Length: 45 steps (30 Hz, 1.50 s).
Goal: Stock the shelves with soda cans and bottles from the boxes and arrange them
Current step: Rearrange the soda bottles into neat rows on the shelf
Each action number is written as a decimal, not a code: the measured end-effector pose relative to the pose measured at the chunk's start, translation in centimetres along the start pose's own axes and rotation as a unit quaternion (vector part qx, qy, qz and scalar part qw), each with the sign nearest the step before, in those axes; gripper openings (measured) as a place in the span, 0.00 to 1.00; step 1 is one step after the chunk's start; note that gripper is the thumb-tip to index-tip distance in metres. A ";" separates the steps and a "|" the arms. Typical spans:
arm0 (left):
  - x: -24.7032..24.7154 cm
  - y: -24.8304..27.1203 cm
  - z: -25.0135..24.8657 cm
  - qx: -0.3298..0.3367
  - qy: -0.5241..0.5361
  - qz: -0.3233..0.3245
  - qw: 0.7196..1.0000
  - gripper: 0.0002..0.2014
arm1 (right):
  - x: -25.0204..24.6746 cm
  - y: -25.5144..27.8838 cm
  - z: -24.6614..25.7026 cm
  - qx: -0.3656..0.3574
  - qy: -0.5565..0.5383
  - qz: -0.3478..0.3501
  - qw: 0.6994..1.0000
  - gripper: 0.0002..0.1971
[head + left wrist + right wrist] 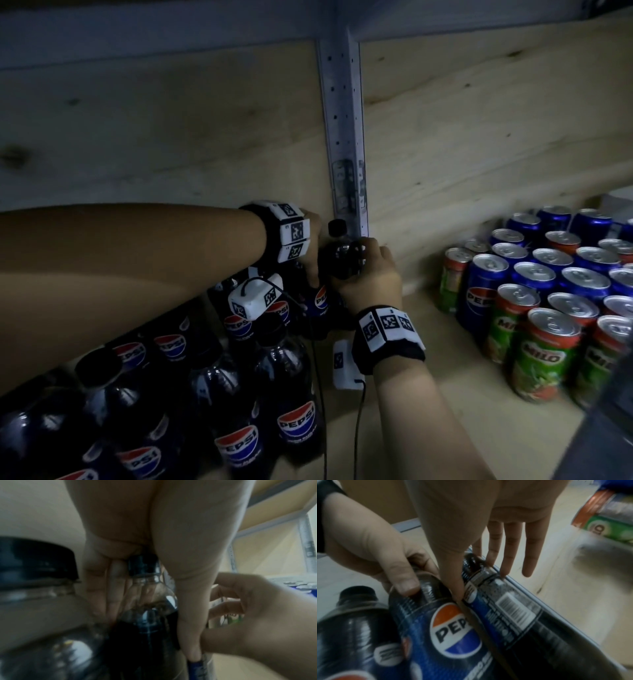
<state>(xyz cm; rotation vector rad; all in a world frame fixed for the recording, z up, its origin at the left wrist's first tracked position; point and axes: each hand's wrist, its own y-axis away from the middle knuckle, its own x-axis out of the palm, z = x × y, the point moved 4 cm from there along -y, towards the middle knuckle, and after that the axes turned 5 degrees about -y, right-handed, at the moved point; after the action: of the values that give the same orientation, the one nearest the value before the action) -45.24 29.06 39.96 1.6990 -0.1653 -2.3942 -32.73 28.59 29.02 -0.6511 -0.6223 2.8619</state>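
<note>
**shelfwatcher:** Both hands were deep at the back of the shelf. The right hand [368, 270] had its thumb and first fingers round the shoulder of a Pepsi bottle [339, 255], the outer fingers reaching past it almost straight. That bottle stood upright against the metal upright [344, 137], roughly dead centre of the head view. The left hand [310, 246] came in from 9 o'clock and was curled over the next bottle [426, 599] along, thumb pressed on its shoulder, fingers behind the neck.

**canstacker42:** So two bottles, one per hand, touching each other?

**shelfwatcher:** Just about, going by the right wrist view. The right thumb was wedged in the seam between them. The held one had its barcode side out, while the neighbour showed its logo, so my guess is the person was squaring up the back row.

**canstacker42:** What'd worry you?

**shelfwatcher:** Tall, narrow bottles gripped up high, in a dim shelf. A hard shove at the shoulder could tip one into the packed bottles [294, 387] at 7 o'clock and start dominoes. The wrist cable [318, 377] dangling among the caps could also snag one.

**canstacker42:** And the look of it?

**shelfwatcher:** Dark cola, black cap [337, 226], clear neck above the fill line, blue wrap label. The Pepsi and Milo cans [534, 308] sat well apart at 3 o'clock on the wooden shelf board [428, 394].
</note>
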 end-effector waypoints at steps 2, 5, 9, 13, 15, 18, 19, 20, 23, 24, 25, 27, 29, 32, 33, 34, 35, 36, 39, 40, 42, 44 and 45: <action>-0.2 0.5 0.0 -0.008 -0.010 -0.004 1.000 0.30 | 0.5 0.2 -0.1 0.000 -0.023 0.001 1.000 0.38; -0.7 1.5 0.1 -0.004 0.016 -0.014 1.000 0.33 | 0.8 0.8 -0.2 -0.004 -0.060 -0.012 0.998 0.38; -2.3 3.5 0.3 0.019 0.062 -0.045 0.997 0.34 | -0.5 1.7 -0.2 -0.008 -0.076 -0.066 0.995 0.35; -5.2 6.7 0.6 0.038 0.118 -0.100 0.987 0.26 | -3.5 2.7 0.9 0.014 -0.081 -0.108 0.991 0.36; -6.6 8.7 0.8 0.039 0.156 -0.124 0.979 0.24 | -5.5 3.0 2.3 0.034 -0.109 -0.124 0.986 0.36; -8.3 11.4 1.5 0.032 0.218 -0.170 0.961 0.27 | -8.2 3.2 4.8 0.038 -0.162 -0.142 0.976 0.35; -8.8 12.2 1.7 0.036 0.237 -0.187 0.953 0.29 | -8.9 3.2 5.5 0.032 -0.180 -0.149 0.972 0.35; -9.3 13.1 1.9 0.036 0.256 -0.206 0.944 0.30 | -9.6 3.3 6.4 0.019 -0.197 -0.153 0.968 0.35; -10.2 16.5 2.3 0.044 0.324 -0.265 0.907 0.25 | -11.3 4.0 9.4 -0.023 -0.227 -0.151 0.962 0.35; -10.5 17.7 2.4 0.046 0.345 -0.280 0.895 0.25 | -11.8 4.3 10.4 -0.037 -0.226 -0.149 0.962 0.35; -10.7 19.0 2.5 0.047 0.360 -0.291 0.885 0.26 | -12.3 4.7 11.3 -0.050 -0.225 -0.147 0.962 0.34; -11.0 21.8 2.8 0.039 0.409 -0.295 0.863 0.28 | -13.7 5.8 13.1 -0.068 -0.215 -0.142 0.964 0.33; -10.7 24.0 3.3 0.018 0.480 -0.284 0.830 0.32 | -15.0 7.2 14.7 -0.074 -0.199 -0.128 0.969 0.32; -9.5 27.4 3.4 -0.013 0.558 -0.296 0.775 0.27 | -16.1 9.8 16.8 -0.080 -0.210 -0.080 0.971 0.29; -9.1 28.5 3.5 -0.022 0.568 -0.307 0.764 0.23 | -16.3 10.8 17.4 -0.082 -0.216 -0.063 0.971 0.29; -8.6 29.6 3.5 -0.031 0.573 -0.313 0.757 0.20 | -16.6 11.7 17.9 -0.083 -0.225 -0.046 0.970 0.30; -7.9 30.7 3.4 -0.042 0.578 -0.316 0.752 0.20 | -16.9 12.7 18.3 -0.084 -0.237 -0.030 0.967 0.30; -7.2 31.8 3.4 -0.057 0.584 -0.315 0.746 0.23 | -17.2 13.6 18.7 -0.086 -0.250 -0.015 0.964 0.29; -5.0 34.8 2.8 -0.080 0.614 -0.334 0.711 0.32 | -17.9 16.3 18.7 -0.087 -0.277 0.022 0.956 0.29; -4.2 35.7 2.5 -0.084 0.626 -0.345 0.694 0.35 | -18.1 17.1 18.4 -0.083 -0.277 0.038 0.956 0.31; -2.7 37.3 1.3 -0.074 0.632 -0.360 0.682 0.37 | -18.3 18.9 17.5 -0.075 -0.280 0.069 0.954 0.34; -1.0 38.8 -0.1 -0.063 0.624 -0.363 0.689 0.34 | -18.6 20.6 16.4 -0.074 -0.291 0.100 0.949 0.32; 0.1 39.4 -0.7 -0.060 0.620 -0.363 0.693 0.32 | -18.7 21.5 15.9 -0.073 -0.294 0.115 0.946 0.32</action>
<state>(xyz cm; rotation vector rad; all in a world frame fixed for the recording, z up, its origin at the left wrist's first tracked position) -40.72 -9.26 47.70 3.1980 0.9823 -0.8538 -23.90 -0.85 40.06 0.1551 -0.8900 3.2577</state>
